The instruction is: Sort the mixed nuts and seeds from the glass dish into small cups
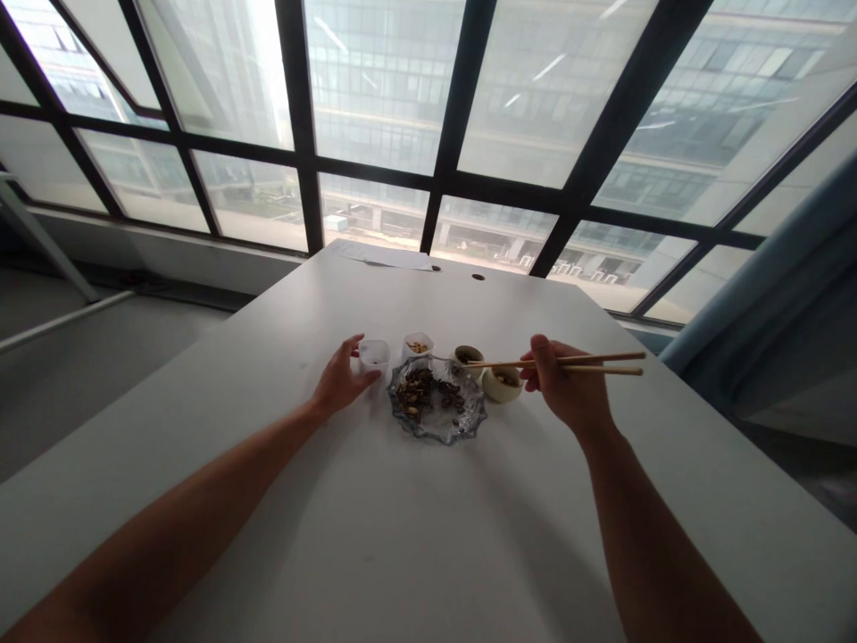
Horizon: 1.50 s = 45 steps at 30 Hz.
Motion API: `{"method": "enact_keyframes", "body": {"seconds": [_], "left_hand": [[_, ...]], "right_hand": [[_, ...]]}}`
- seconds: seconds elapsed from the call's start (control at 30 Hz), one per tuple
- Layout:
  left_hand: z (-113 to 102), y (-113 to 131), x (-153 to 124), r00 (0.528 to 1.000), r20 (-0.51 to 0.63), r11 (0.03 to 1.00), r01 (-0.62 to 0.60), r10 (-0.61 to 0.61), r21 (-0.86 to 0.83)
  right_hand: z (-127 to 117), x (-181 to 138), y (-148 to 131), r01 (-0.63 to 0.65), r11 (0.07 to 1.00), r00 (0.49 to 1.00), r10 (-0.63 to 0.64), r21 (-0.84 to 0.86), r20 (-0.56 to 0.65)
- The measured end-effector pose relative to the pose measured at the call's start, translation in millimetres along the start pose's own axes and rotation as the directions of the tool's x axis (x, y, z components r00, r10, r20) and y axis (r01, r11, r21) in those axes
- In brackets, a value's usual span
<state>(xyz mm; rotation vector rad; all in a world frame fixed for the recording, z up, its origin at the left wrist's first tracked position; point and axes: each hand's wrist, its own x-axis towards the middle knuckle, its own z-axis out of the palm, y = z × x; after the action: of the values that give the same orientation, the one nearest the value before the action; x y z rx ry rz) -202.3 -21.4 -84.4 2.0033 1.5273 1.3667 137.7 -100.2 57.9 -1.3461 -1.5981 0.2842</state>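
Observation:
My left hand (340, 377) curves its thumb and fingers around the side of a small clear plastic cup (375, 354) standing on the table. In my right hand (566, 382) is a pair of wooden chopsticks (499, 363), held nearly level, their tips above the rim area of a dark-mouthed cup (467, 354). Between the hands lies a scalloped glass dish (438, 436) with dark seeds or shells (416, 390) in separate piles. Behind it a white cup (419, 343) holds orange-brown bits. A cream cup (501, 386) with some contents stands beside the dish, near my right fingers.
All of this stands on a white table (402, 536). Papers (395, 259) lie at its far end, close to a round cable hole (478, 277). Large dark-framed windows rise beyond it. A blue curtain (769, 304) hangs at the right, and a white metal frame (57, 241) stands at the left.

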Motion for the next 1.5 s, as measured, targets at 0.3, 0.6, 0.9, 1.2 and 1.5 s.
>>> {"method": "enact_keyframes", "body": {"seconds": [0.3, 0.6, 0.9, 1.2, 1.5], "left_hand": [[-0.2, 1.5, 0.0, 1.000, -0.002, 1.000, -0.005, 0.005, -0.009], [-1.0, 0.8, -0.1, 1.000, 0.003, 1.000, -0.017, 0.017, -0.003], [1.3, -1.0, 0.2, 1.000, -0.010, 1.000, -0.022, 0.022, -0.012], [-0.3, -0.9, 0.1, 1.000, 0.010, 1.000, -0.010, 0.010, -0.010], [-0.5, -0.4, 0.1, 1.000, 0.009, 1.000, -0.017, 0.017, -0.007]], "right_hand": [[14.8, -5.0, 3.5, 0.049, 0.993, 0.940, -0.010, -0.107, 0.340], [16.7, -5.2, 8.8, 0.054, 0.994, 0.925, -0.014, -0.095, 0.381], [7.7, -1.9, 8.2, -0.015, 0.996, 0.993, 0.006, 0.083, 0.115], [3.2, 1.2, 10.6, -0.002, 0.995, 0.997, -0.006, -0.101, -0.076], [-0.2, 0.2, 3.6, 0.033, 0.994, 0.998, -0.038, -0.106, -0.043]]}}
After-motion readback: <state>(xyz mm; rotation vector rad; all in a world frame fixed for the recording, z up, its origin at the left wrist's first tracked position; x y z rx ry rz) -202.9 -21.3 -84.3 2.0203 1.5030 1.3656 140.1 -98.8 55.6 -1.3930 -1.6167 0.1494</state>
